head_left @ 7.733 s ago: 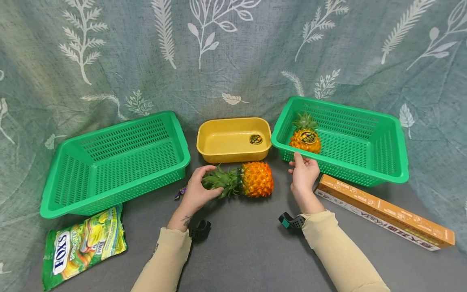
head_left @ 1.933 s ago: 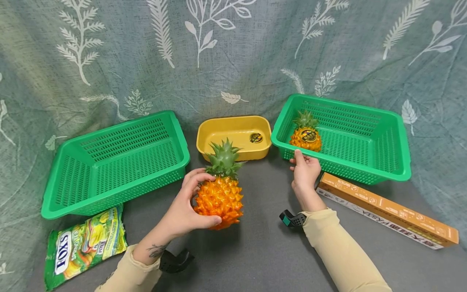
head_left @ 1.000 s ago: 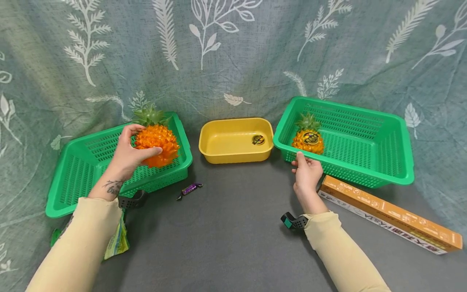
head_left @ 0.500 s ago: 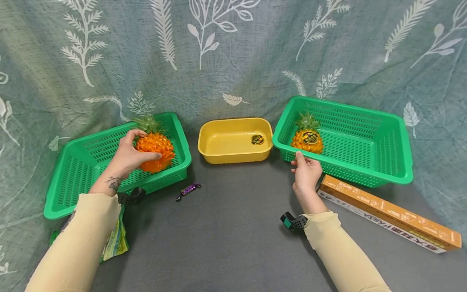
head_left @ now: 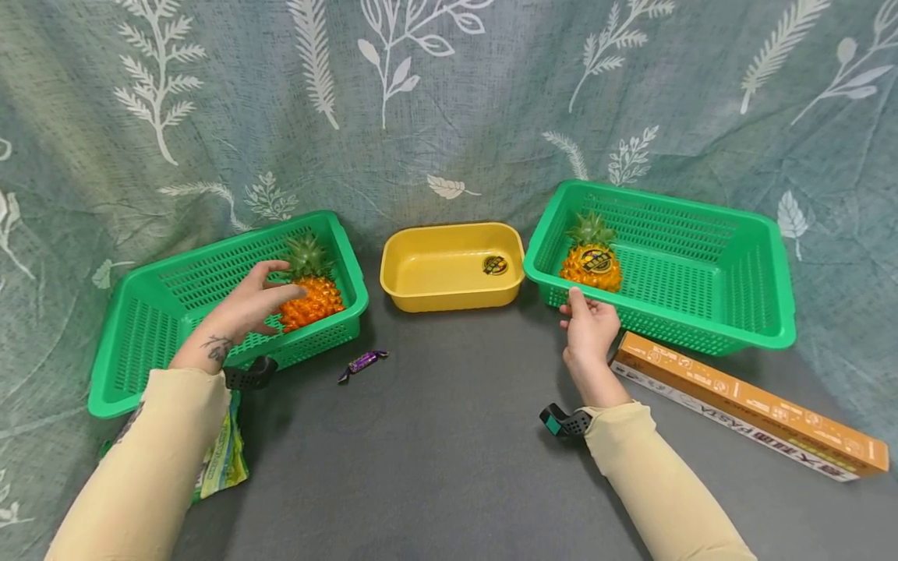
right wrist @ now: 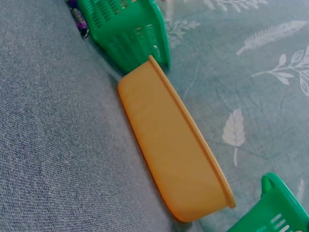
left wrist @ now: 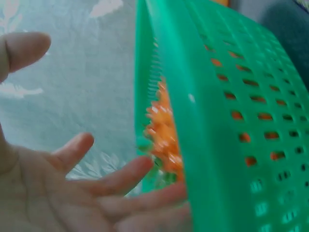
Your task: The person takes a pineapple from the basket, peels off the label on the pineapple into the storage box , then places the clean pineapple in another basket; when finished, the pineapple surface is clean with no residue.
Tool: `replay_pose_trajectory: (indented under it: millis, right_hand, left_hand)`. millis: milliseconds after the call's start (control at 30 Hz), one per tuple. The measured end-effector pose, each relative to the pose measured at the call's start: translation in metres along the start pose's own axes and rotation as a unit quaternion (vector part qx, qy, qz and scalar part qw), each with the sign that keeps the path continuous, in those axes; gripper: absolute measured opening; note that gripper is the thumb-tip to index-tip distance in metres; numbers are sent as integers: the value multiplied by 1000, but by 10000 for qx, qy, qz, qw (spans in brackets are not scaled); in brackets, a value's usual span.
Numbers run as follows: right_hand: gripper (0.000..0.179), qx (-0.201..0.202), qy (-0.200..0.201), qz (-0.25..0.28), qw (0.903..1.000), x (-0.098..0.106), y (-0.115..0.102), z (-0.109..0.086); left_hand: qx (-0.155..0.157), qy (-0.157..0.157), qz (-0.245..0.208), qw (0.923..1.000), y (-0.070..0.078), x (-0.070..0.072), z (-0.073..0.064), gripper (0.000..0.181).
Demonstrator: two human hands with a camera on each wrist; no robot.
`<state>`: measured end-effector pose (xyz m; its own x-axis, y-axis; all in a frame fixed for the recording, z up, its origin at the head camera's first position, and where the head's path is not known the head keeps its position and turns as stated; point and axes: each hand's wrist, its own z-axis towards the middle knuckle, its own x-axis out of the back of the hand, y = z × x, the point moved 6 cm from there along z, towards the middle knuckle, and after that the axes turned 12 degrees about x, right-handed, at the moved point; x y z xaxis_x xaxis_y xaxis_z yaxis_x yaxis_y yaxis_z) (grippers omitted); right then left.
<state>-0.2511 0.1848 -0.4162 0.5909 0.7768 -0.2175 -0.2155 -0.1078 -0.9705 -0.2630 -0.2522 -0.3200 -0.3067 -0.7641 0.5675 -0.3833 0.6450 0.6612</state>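
Note:
An orange toy pineapple [head_left: 312,302] with green leaves lies inside the left green basket [head_left: 210,351], near its right end. My left hand [head_left: 245,312] hovers over that basket's front rim, just left of the pineapple, thumb and fingers spread and holding nothing. In the left wrist view the pineapple [left wrist: 164,130] shows behind the basket wall [left wrist: 212,121], beyond the spread fingers. My right hand [head_left: 591,331] pinches the front rim of the right green basket [head_left: 687,319], thumb at the rim and fingers curled. A smaller pineapple [head_left: 592,265] with a black label stands in that basket.
Between the baskets stands a yellow tub [head_left: 452,300] with a dark sticker inside. A purple-wrapped candy [head_left: 363,361] lies before the left basket. A green candy bag [head_left: 223,460] is partly under my left arm, and a long orange pasta box [head_left: 751,405] lies at the right.
My left hand lifted the larger pineapple from the table, carried it left into the left basket and let it go. My right hand has stayed at the right basket's rim.

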Motion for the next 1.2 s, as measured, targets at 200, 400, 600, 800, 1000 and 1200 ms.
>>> replay_pose_trajectory:
  millis: [200,400,600,800,1000,1200]
  right_hand:
    - [11,-13,10,40,10000,0,0,0]
    - [11,14,55,79,10000,0,0,1]
    - [12,18,32,24,10000,0,0,1]
    - [12,31,-22,53,10000,-1,2,-3]
    - [13,51,-58,90,9999,-1,3,-3]
    - [13,65,46,167,9998,1,1,0]
  left_hand:
    - [-906,1574,-712,9808,16,0,-31,62]
    - [-2121,1252,-3065,9194,21,-39,-61,15]
    - [-2141,1059,-4979,8337,3,-82,-64,3]
    - [-1336,973,-5510,8179,-27,-115,-46,9]
    - [-626,1092,-5291,8392,-42,-127,-35,23]
    - [-679,1669,-5675,8034,-51,-120,-26,37]
